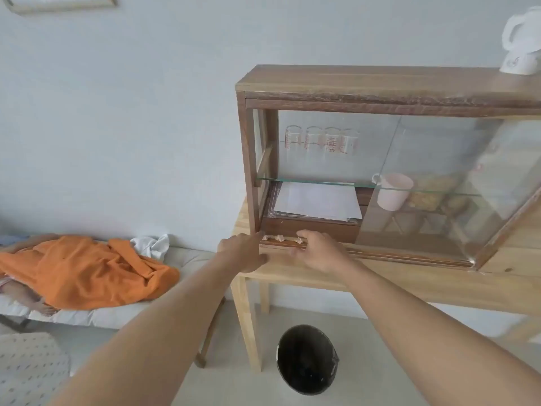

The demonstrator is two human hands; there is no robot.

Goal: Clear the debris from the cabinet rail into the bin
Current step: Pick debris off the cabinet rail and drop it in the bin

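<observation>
Black bin point(306, 358) on the floor right below the table edge, so scraps can drop straight in. My left hand point(242, 253) rests at the cabinet's corner, index finger out at the rail's end, holding nothing. Right hand point(317, 253) curled loosely over the cabinet rail point(380, 253), not clamped. Debris point(276, 238), pale crumpled bits, sits in the rail groove between both hands. Glass door point(439, 183) is slid right, leaving the groove exposed.

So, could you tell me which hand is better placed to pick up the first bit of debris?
Probably the right hand: its fingertips sit at the nearest debris on the cabinet rail. The left hand rests at the rail's end.
</observation>
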